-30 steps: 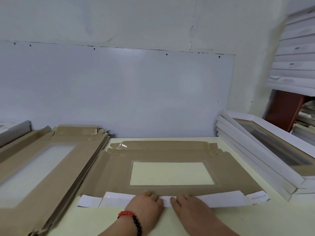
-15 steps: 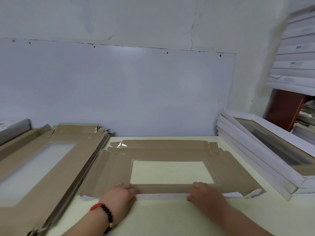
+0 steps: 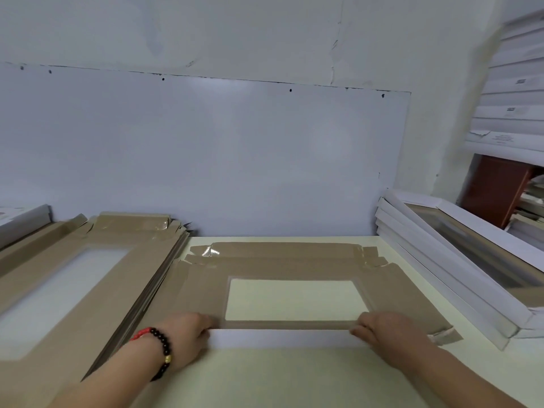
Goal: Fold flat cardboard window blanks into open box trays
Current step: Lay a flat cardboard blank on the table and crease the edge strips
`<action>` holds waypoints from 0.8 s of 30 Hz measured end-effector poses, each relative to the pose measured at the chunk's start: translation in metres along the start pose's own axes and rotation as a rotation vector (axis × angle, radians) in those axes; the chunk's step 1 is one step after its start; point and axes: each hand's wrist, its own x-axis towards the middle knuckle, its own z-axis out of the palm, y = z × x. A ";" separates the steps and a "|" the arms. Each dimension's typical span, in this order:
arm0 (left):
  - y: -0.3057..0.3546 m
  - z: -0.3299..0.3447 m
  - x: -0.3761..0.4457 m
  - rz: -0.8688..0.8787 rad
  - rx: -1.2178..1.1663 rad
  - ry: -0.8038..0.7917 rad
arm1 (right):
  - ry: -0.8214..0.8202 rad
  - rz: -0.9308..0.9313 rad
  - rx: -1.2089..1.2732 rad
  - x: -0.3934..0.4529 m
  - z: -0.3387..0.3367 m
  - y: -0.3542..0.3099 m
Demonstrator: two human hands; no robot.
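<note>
Both hands had slid apart since a second before, when they sat side by side at the middle of the near flap. That flap had lain flat and white on the table then; now it stood folded up toward the window, showing its white side to the person.

The left hand [image 3: 185,334] held the left end of the near flap [image 3: 282,338], with its fingers curled over the top edge and pinching it. A red and black bead bracelet [image 3: 160,353] sat on that wrist. The right hand [image 3: 385,331] held the right end of the same flap the same way, fingers curled over the fold.

The brown cardboard blank [image 3: 288,269] lay in the middle of the pale yellow table [image 3: 279,378], right in front of the person. It had a clear window [image 3: 294,298] in its middle, and the table showed through it. Its far flaps still lay flat near the wall. A small corner tab [image 3: 444,337] stuck out at the near right.

A stack of flat brown blanks [image 3: 73,290] lay to the left, touching the blank's left side. A stack of white folded trays [image 3: 459,278] leaned on the right, near the blank. A big white board [image 3: 206,157] was fixed on the wall behind the table.
</note>
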 end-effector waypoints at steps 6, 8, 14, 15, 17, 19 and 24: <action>0.078 0.025 0.022 -0.024 0.243 0.110 | 0.242 -0.297 -0.259 0.021 0.014 -0.089; 0.094 0.036 0.030 0.000 0.259 0.161 | 0.191 -0.286 -0.178 0.022 0.021 -0.119; 0.088 0.058 0.039 0.033 0.201 0.060 | 0.012 -0.263 -0.109 0.033 0.038 -0.131; 0.085 0.060 0.039 0.030 0.196 0.056 | -0.030 -0.259 -0.105 0.033 0.041 -0.127; 0.079 0.063 0.038 0.012 0.195 0.037 | -0.108 -0.238 -0.084 0.034 0.044 -0.118; 0.068 0.063 0.036 -0.012 0.201 0.033 | -0.157 -0.202 -0.062 0.036 0.048 -0.103; 0.026 0.054 0.019 -0.085 0.205 0.046 | -0.159 -0.103 -0.049 0.031 0.052 -0.041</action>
